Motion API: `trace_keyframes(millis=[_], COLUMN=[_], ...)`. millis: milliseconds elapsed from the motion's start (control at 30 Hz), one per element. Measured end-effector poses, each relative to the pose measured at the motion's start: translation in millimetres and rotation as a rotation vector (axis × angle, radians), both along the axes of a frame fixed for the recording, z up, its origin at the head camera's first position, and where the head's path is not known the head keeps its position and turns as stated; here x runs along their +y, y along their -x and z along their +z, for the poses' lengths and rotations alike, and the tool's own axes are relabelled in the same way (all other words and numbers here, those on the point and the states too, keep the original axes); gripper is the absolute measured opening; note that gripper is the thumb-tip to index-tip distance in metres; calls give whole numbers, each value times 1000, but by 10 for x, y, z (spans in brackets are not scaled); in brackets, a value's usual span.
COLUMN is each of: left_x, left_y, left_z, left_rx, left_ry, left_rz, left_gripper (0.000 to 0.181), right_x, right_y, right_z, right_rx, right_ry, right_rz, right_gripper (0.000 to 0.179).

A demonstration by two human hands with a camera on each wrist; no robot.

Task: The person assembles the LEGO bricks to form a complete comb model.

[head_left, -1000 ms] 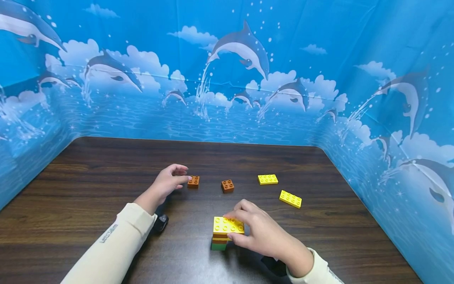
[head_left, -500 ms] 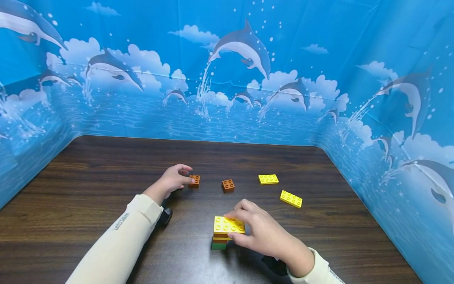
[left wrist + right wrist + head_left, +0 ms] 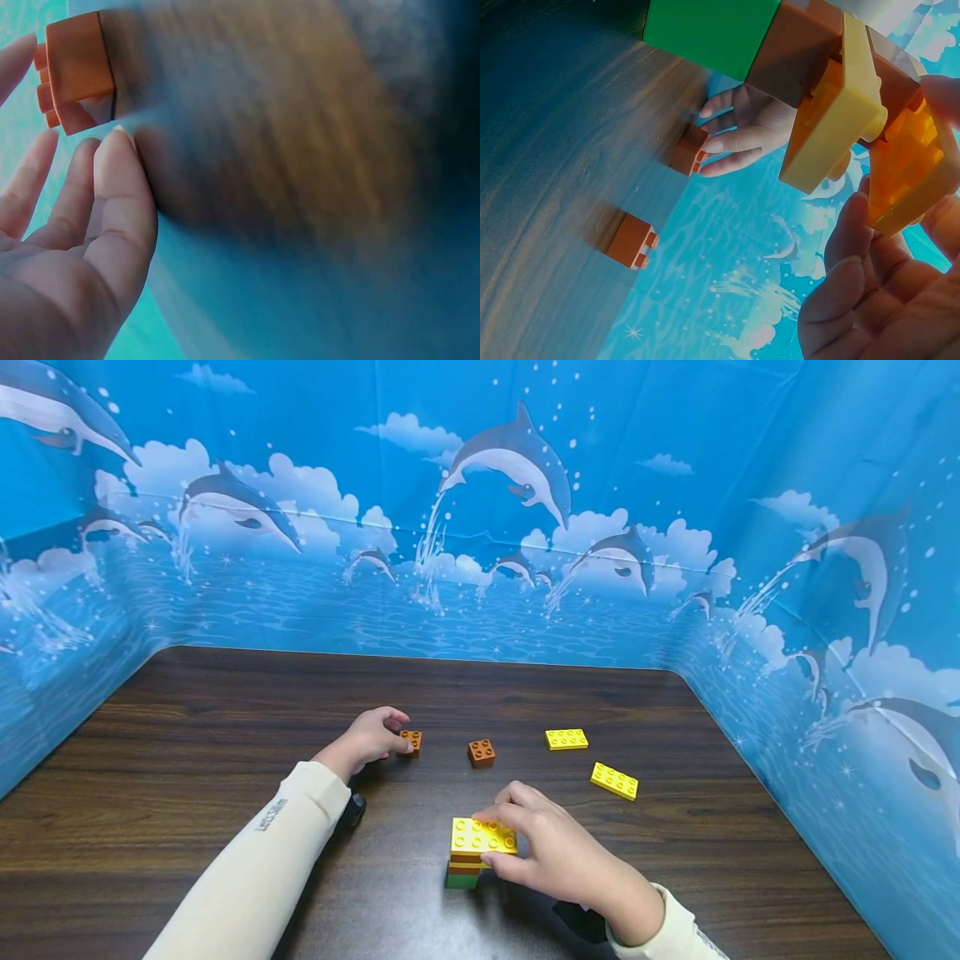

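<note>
In the head view my left hand [image 3: 372,739] reaches over a small brown toy brick [image 3: 410,743], thumb at its near side. The left wrist view shows this brown brick [image 3: 79,71] beside the fingertips, which are spread around it rather than closed on it. My right hand [image 3: 547,843] holds a stack of toy bricks [image 3: 483,837] by its yellow top plate, with thumb in front and fingers behind. From the bottom the stack goes green, brown, yellow, brown, yellow. Its yellow plates [image 3: 840,112] overhang to one side in the right wrist view.
A second brown brick [image 3: 482,753] lies right of the first. Farther right are two yellow plates, one behind [image 3: 566,739] and one nearer [image 3: 615,781]. A blue dolphin-print curtain [image 3: 480,568] borders the dark wooden table [image 3: 225,735].
My left hand has moved a little to the right, its thumb coming over the near side of the brown brick. The right hand and the stack have stayed in place.
</note>
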State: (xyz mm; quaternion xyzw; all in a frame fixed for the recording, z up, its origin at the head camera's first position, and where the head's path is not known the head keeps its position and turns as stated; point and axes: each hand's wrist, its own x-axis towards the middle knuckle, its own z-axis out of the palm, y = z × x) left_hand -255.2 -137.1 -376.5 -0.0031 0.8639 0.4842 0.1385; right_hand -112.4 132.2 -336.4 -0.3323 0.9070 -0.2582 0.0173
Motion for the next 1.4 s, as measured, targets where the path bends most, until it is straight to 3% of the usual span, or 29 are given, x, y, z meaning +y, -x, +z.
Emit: trace_keyframes(millis=[633, 1000, 1400], left_x=[55, 74, 78], left_y=[4, -10, -14], left_z=[-17, -4, 27], left_rx=[88, 99, 119], left_ry=[135, 180, 131], left_rz=[-63, -62, -44], left_gripper=[49, 41, 35], right_x=[-8, -7, -3], right_y=[-5, -5, -9], right_z=[2, 10, 16], right_rx=[21, 15, 20], right_ry=[-2, -11, -23], right_rz=[1, 2, 5], right_gripper=[36, 36, 36])
